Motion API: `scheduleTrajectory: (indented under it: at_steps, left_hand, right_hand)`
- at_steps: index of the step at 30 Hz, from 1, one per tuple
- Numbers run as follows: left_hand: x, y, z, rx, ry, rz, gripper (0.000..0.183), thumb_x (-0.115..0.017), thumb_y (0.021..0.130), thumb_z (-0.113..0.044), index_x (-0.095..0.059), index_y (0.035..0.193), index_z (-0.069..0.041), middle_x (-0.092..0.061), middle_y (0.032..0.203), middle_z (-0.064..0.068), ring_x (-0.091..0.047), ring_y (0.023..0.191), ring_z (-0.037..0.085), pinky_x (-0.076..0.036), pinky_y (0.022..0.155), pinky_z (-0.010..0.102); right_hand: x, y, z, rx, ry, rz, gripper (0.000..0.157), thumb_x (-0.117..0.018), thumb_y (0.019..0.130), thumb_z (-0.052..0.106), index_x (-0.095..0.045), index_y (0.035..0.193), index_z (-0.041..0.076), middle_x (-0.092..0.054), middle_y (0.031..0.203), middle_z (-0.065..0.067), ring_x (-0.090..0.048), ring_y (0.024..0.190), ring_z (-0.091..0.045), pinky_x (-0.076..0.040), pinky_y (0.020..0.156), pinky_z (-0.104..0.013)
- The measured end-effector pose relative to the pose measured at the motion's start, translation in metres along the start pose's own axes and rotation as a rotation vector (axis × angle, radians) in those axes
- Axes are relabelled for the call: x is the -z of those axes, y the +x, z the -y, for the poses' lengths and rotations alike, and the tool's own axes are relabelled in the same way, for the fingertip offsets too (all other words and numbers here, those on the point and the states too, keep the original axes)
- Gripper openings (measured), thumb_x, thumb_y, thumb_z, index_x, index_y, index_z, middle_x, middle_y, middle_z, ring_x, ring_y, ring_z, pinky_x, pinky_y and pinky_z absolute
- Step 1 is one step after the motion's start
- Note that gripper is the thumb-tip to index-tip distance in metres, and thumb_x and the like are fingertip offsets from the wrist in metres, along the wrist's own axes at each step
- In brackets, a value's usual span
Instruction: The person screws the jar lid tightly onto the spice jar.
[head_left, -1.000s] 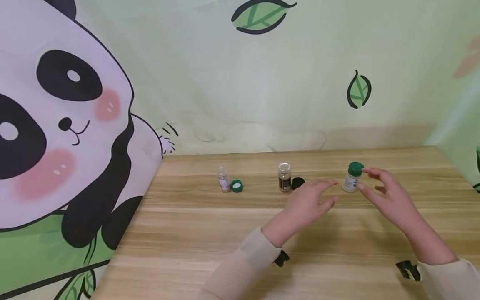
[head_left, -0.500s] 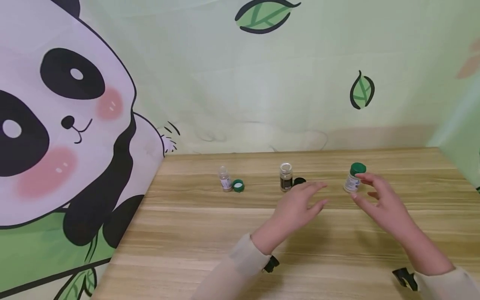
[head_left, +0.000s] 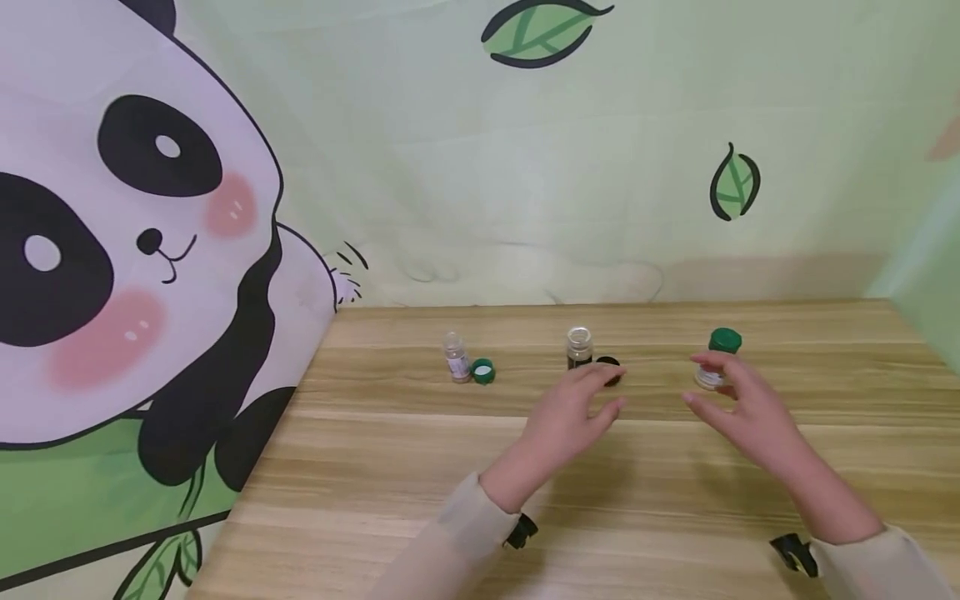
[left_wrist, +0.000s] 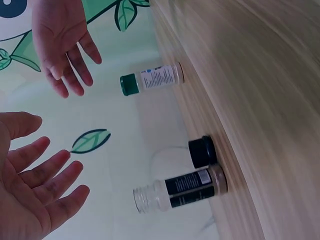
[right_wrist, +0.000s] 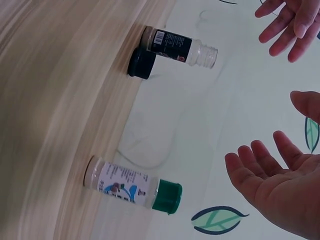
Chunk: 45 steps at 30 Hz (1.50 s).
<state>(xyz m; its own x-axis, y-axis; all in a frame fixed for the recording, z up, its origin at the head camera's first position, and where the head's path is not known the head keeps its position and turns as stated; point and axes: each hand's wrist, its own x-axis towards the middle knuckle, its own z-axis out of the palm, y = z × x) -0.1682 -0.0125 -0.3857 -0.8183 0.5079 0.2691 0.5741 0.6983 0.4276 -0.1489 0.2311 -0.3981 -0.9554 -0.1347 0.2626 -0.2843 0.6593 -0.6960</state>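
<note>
My right hand (head_left: 757, 421) hovers in front of a seasoning bottle with a green cap (head_left: 724, 340), its fingers spread. The right wrist view shows a gap between that hand and the bottle (right_wrist: 125, 182), which stands upright and capped. My left hand (head_left: 558, 421), fingers extended and holding nothing, is nearest a seasoning bottle with a black label (head_left: 579, 343). That bottle is uncapped, its clear threaded neck (left_wrist: 145, 200) bare. Beside its base lies a black cap (left_wrist: 202, 152). Further left stand a small clear bottle without a cap (head_left: 457, 358) and a green cap (head_left: 483, 372).
The wooden table (head_left: 390, 467) meets a pale green backdrop (head_left: 450, 167) printed with leaves and a large panda (head_left: 247, 367). The bottles stand in a row toward the table's back edge. Dark wrist mounts (head_left: 795, 554) show below both wrists.
Both hands have drawn back, down and to the left, away from the green-capped bottle. The right fingers were beside its cap and have come away. The view has shifted slightly; the bottles stay put.
</note>
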Motion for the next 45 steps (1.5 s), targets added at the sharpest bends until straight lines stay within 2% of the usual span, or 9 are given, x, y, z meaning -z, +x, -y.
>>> scheduleTrajectory:
  at_steps: [3, 8, 15, 21, 26, 33, 37, 45]
  left_hand:
    - [0.002, -0.002, 0.004, 0.018, -0.01, -0.006, 0.04, -0.063, 0.103, -0.028, -0.061, 0.141, -0.017, -0.063, 0.145, 0.004, -0.062, 0.132, 0.02, -0.054, 0.103, 0.033]
    - [0.004, -0.006, 0.014, 0.07, -0.037, -0.012, 0.039, -0.063, 0.102, -0.026, -0.062, 0.14, -0.016, -0.063, 0.145, 0.005, -0.062, 0.132, 0.023, -0.053, 0.107, 0.036]
    - [0.003, -0.009, 0.029, 0.117, -0.101, -0.032, 0.04, -0.065, 0.101, -0.024, -0.062, 0.14, -0.012, -0.065, 0.142, 0.011, -0.063, 0.13, 0.029, -0.052, 0.108, 0.043]
    - [0.002, -0.006, 0.043, 0.216, -0.208, -0.017, 0.048, -0.067, 0.099, -0.022, -0.057, 0.145, -0.009, -0.06, 0.147, 0.015, -0.059, 0.135, 0.033, -0.048, 0.113, 0.046]
    - [0.0, 0.005, 0.057, 0.281, -0.275, -0.006, 0.06, -0.074, 0.095, -0.023, -0.052, 0.148, -0.006, -0.06, 0.147, 0.018, -0.06, 0.133, 0.035, -0.049, 0.111, 0.049]
    - [-0.005, 0.017, 0.074, 0.316, -0.317, -0.018, 0.066, -0.077, 0.092, -0.022, -0.049, 0.15, -0.007, -0.058, 0.148, 0.021, -0.057, 0.135, 0.039, -0.048, 0.111, 0.051]
    - [-0.009, 0.025, 0.082, 0.34, -0.348, -0.011, 0.069, -0.077, 0.092, -0.024, -0.047, 0.151, -0.006, -0.056, 0.15, 0.02, -0.056, 0.137, 0.038, -0.048, 0.111, 0.052]
    - [-0.02, 0.041, 0.092, 0.391, -0.435, 0.058, 0.076, -0.077, 0.093, -0.029, -0.04, 0.157, -0.013, -0.049, 0.159, 0.013, -0.05, 0.144, 0.036, -0.044, 0.115, 0.052]
  right_hand:
    - [-0.004, 0.002, 0.001, 0.003, -0.009, 0.017, 0.051, -0.07, 0.097, 0.012, -0.051, 0.139, -0.007, -0.054, 0.14, -0.032, -0.052, 0.127, -0.048, -0.049, 0.099, -0.053]
    - [-0.012, 0.008, 0.006, 0.007, 0.012, 0.042, 0.052, -0.071, 0.096, 0.011, -0.051, 0.14, -0.008, -0.055, 0.141, -0.032, -0.052, 0.129, -0.048, -0.047, 0.102, -0.062]
    - [-0.021, 0.016, 0.014, 0.014, 0.049, 0.05, 0.053, -0.071, 0.095, 0.008, -0.051, 0.14, -0.011, -0.054, 0.14, -0.035, -0.052, 0.129, -0.05, -0.048, 0.103, -0.064]
    - [-0.027, 0.026, 0.015, -0.014, 0.02, 0.102, 0.057, -0.071, 0.095, 0.011, -0.048, 0.143, -0.009, -0.051, 0.143, -0.035, -0.052, 0.13, -0.051, -0.048, 0.104, -0.062]
    - [-0.033, 0.038, 0.013, -0.01, -0.017, 0.144, 0.059, -0.072, 0.095, 0.014, -0.048, 0.143, -0.01, -0.051, 0.144, -0.036, -0.052, 0.129, -0.051, -0.05, 0.102, -0.062]
    - [-0.036, 0.047, 0.01, -0.027, -0.057, 0.194, 0.063, -0.072, 0.094, 0.016, -0.046, 0.146, -0.009, -0.05, 0.146, -0.035, -0.052, 0.128, -0.051, -0.05, 0.102, -0.061]
    - [-0.038, 0.055, 0.009, -0.01, -0.079, 0.214, 0.065, -0.073, 0.094, 0.018, -0.045, 0.146, -0.009, -0.05, 0.145, -0.036, -0.051, 0.129, -0.052, -0.049, 0.102, -0.061]
    - [-0.045, 0.071, -0.001, -0.041, -0.075, 0.269, 0.065, -0.07, 0.095, 0.018, -0.043, 0.147, -0.009, -0.047, 0.148, -0.036, -0.05, 0.132, -0.054, -0.046, 0.105, -0.065]
